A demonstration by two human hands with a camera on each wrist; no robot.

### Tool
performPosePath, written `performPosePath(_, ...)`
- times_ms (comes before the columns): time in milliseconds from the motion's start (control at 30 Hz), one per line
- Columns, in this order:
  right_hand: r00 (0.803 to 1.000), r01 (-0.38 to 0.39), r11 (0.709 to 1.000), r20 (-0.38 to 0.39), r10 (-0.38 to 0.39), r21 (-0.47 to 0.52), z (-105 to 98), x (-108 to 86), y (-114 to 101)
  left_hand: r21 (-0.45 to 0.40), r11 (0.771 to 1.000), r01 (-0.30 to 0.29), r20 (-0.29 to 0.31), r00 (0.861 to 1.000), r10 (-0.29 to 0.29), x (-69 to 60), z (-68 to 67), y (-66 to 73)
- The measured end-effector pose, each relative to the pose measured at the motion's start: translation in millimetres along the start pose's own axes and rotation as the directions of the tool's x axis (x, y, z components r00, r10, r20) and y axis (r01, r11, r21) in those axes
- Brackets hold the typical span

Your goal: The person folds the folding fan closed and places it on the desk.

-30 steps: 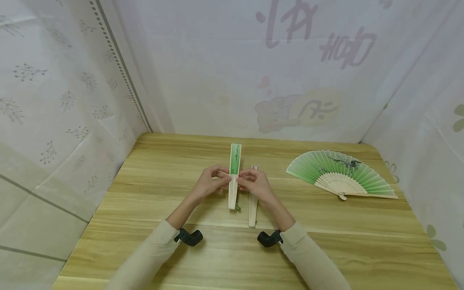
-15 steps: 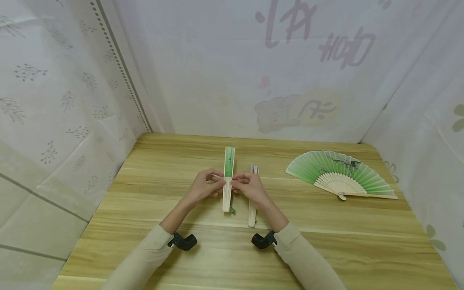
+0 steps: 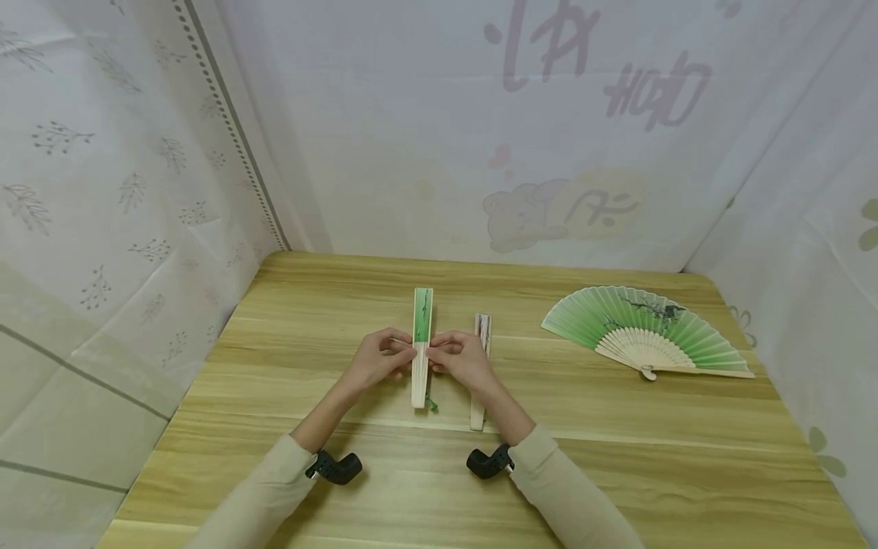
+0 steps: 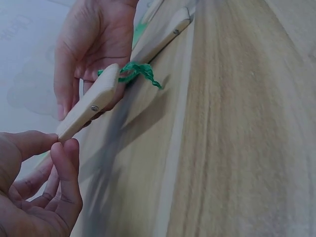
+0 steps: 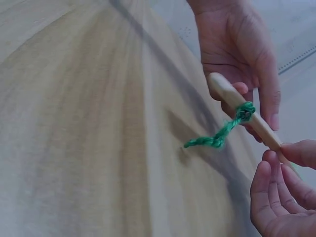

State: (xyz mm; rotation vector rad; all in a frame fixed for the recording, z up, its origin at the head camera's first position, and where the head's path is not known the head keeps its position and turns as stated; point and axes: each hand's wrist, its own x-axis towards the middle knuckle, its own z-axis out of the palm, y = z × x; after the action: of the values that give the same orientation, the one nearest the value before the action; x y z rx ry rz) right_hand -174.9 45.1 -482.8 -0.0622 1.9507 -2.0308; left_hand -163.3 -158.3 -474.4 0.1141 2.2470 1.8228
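Observation:
A folded green fan (image 3: 421, 347) with pale wooden ribs is held upright-facing between both hands in the head view. My left hand (image 3: 379, 358) pinches its left edge with thumb and fingers; my right hand (image 3: 463, 361) pinches the right edge. The wrist views show the fan's riveted wooden end (image 4: 89, 106) raised over the table, with a green cord (image 5: 217, 138) hanging from it. A second folded fan (image 3: 477, 410) lies on the table, partly behind my right hand.
An opened green fan (image 3: 645, 332) with a dark branch print lies at the right of the wooden table (image 3: 686, 488). Patterned white cloth (image 3: 384, 137) stands behind the table and along both sides. A black wrist camera sits on each sleeve.
Both hands have moved left and slightly toward the near edge, carrying the folded green fan farther from the second folded fan. Both pinches on it stay in place.

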Motion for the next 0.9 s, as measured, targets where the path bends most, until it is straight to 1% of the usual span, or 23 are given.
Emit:
performPosePath(100,1.0,0.011,1.0,-0.011,-0.011,-0.012,2.9,-0.7,3.2,-0.013,1.0,0.011,-0.003,1.0,-0.011,-2.1,-1.1,-1.1)
performPosePath(333,0.999,0.034,0.999,-0.008,-0.034,-0.025,6.6,-0.4,8.0,-0.01,0.999,0.033,-0.011,0.999,-0.033,-7.4,-1.5,-1.7)
performPosePath(600,1.0,0.01,0.999,-0.002,-0.01,-0.032,12.7,-2.0,8.4,0.028,0.999,0.016,-0.013,1.0,-0.015,-11.8,-4.4,-6.6)
performPosePath(767,1.0,-0.001,0.999,0.016,0.001,-0.032,16.0,-1.3,12.5,0.046,0.998,0.046,-0.015,0.999,-0.045,-14.2,-6.3,-9.9)
performPosePath(833,1.0,-0.009,0.999,0.024,0.01,-0.033,18.2,-4.7,7.5,0.053,0.998,0.045,-0.009,0.999,-0.045,-14.8,-7.0,-11.1)
performPosePath(900,0.999,-0.014,0.999,0.03,0.015,-0.036,20.7,-11.7,-2.0,0.06,0.997,0.042,-0.005,0.999,-0.042,-15.0,-7.9,-12.8)
